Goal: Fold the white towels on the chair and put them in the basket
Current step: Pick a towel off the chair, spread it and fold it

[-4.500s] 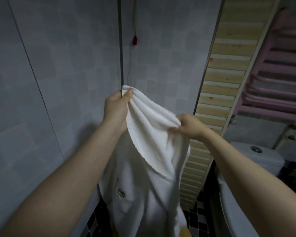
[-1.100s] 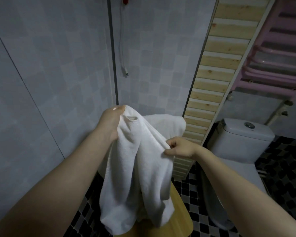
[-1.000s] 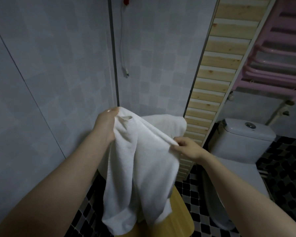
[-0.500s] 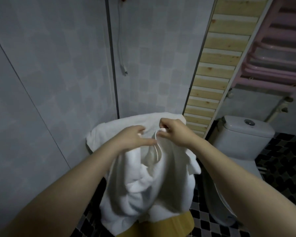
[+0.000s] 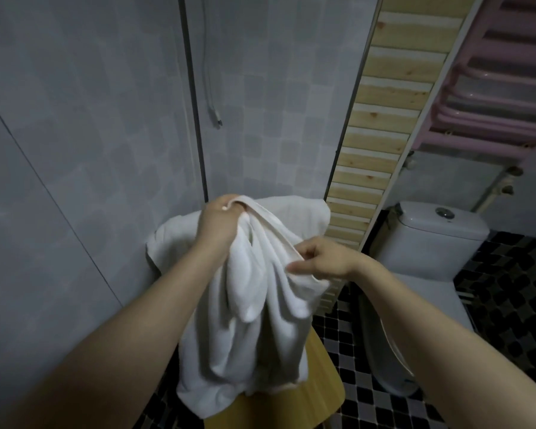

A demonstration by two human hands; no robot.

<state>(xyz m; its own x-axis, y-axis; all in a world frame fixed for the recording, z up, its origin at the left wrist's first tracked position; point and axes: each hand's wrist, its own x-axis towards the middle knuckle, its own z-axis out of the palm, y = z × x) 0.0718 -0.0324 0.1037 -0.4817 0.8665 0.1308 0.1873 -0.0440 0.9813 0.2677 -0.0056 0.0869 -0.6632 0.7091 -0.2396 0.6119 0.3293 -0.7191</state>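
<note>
Head view: left hand [image 5: 218,224] gripping towel [image 5: 254,329] corner, right hand [image 5: 319,261] pinching hem above chair [image 5: 319,394]; folding barely starting; second towel [image 5: 294,212] waiting on chair back; basket unseen.

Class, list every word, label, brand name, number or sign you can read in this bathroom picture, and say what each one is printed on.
None: no readable text shows anywhere.
White towel held in the left hand and right hand: plain, no label showing.
Toilet: a small bluish mark low on the bowl, too blurred to read.
Tiled wall and wooden slats: no lettering.
</note>
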